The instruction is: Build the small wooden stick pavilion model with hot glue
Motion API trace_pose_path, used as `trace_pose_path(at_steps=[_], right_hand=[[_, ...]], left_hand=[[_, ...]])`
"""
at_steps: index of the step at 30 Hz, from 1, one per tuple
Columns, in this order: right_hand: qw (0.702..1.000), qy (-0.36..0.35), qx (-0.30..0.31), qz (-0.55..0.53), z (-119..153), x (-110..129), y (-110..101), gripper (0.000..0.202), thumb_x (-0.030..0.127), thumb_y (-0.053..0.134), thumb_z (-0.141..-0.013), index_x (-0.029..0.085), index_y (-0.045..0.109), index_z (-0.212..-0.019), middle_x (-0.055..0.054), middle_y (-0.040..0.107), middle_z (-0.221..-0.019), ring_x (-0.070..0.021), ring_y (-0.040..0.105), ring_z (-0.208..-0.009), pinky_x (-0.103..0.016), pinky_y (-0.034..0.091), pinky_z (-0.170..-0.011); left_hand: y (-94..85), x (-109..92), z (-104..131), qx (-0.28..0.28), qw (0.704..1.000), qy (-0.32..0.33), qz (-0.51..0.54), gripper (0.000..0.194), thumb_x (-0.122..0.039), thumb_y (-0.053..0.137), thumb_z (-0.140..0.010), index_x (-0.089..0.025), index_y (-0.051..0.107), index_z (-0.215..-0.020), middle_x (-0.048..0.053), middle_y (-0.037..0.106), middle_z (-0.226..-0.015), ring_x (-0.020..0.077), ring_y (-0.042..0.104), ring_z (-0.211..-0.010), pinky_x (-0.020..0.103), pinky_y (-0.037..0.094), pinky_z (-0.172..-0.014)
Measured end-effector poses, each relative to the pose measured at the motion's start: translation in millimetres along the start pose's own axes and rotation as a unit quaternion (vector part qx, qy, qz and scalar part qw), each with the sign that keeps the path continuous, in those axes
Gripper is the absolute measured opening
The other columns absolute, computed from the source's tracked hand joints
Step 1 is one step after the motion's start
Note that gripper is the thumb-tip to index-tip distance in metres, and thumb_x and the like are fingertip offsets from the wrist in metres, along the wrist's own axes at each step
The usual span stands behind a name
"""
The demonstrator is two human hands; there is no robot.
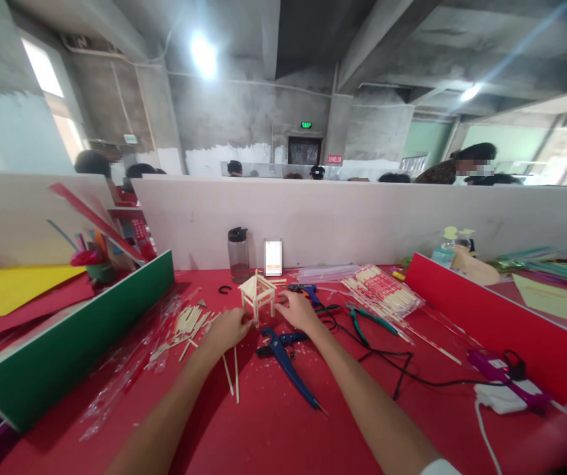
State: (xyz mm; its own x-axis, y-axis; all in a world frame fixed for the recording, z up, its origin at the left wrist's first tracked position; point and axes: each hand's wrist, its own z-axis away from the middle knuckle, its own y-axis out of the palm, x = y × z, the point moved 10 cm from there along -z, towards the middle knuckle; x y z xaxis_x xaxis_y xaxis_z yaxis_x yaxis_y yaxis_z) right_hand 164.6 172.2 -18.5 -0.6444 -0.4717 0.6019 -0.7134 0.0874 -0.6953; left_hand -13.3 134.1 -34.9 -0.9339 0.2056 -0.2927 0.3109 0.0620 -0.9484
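Observation:
A small model pavilion [258, 295] built of pale wooden sticks stands upright on the red table, one side of its pitched roof covered. My left hand [232, 326] is at its near left foot, with fingertips pinched together on a leg. On the other side, my right hand [297, 310] reaches towards the right leg, its thumb and fingers apart and holding nothing. Blue-handled cutters [288, 373] lie just in front of the model. Two long sticks [236, 375] lie below my left hand, and a pile of short cut sticks [190, 326] is to its left.
A blue glue gun [309, 292] lies behind my right hand, its black cable running right to a purple power strip [494, 365]. Green-handled pliers [375, 321] and bagged sticks [387, 290] are nearby. A bottle [238, 256] stands behind. Green [90, 336] and red [491, 323] dividers flank the table.

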Motion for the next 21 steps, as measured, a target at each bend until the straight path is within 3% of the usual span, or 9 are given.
trace_pose_path(at_steps=[5,11,17,21], right_hand=[[0.999,-0.01,0.032,-0.003,2.9,3.3,19.7,0.015,0.023,0.066,-0.082,0.02,0.073,-0.095,-0.006,0.077,-0.096,-0.0196,0.071,-0.091,-0.024,0.049,-0.079],[1.0,-0.001,0.015,0.018,4.4,3.7,18.2,0.013,0.031,0.071,-0.081,0.019,0.074,-0.086,-0.007,0.077,-0.087,-0.0203,0.071,-0.082,-0.024,0.048,-0.071],[0.999,-0.031,-0.021,0.001,5.3,12.5,9.3,0.012,0.031,0.073,-0.081,0.02,0.072,-0.083,-0.004,0.076,-0.082,-0.0183,0.071,-0.076,-0.022,0.047,-0.067],[0.997,-0.065,-0.04,-0.005,7.6,20.4,0.6,0.014,0.033,0.072,-0.082,0.019,0.07,-0.081,-0.005,0.075,-0.082,-0.0184,0.07,-0.076,-0.022,0.047,-0.068]], left_hand=[[4.3,-10.9,-0.5,-0.017,1.0,0.019,0.002,0.023,-0.036,0.052,-0.089,-0.021,0.069,-0.092,0.013,0.074,-0.091,0.0289,0.069,-0.09,0.029,0.042,-0.069],[7.0,-1.2,-6.2,-0.037,0.998,0.033,0.044,0.018,-0.024,0.053,-0.088,-0.018,0.065,-0.1,0.013,0.073,-0.102,0.0274,0.067,-0.097,0.03,0.043,-0.077],[-3.1,4.6,-7.3,-0.082,0.995,0.033,0.046,0.019,-0.024,0.05,-0.092,-0.019,0.067,-0.098,0.009,0.071,-0.101,0.0224,0.066,-0.092,0.028,0.044,-0.078],[-8.1,5.2,-7.2,-0.115,0.993,0.036,0.013,0.024,-0.032,0.047,-0.096,-0.018,0.067,-0.091,0.009,0.07,-0.096,0.0208,0.066,-0.087,0.027,0.044,-0.075]])
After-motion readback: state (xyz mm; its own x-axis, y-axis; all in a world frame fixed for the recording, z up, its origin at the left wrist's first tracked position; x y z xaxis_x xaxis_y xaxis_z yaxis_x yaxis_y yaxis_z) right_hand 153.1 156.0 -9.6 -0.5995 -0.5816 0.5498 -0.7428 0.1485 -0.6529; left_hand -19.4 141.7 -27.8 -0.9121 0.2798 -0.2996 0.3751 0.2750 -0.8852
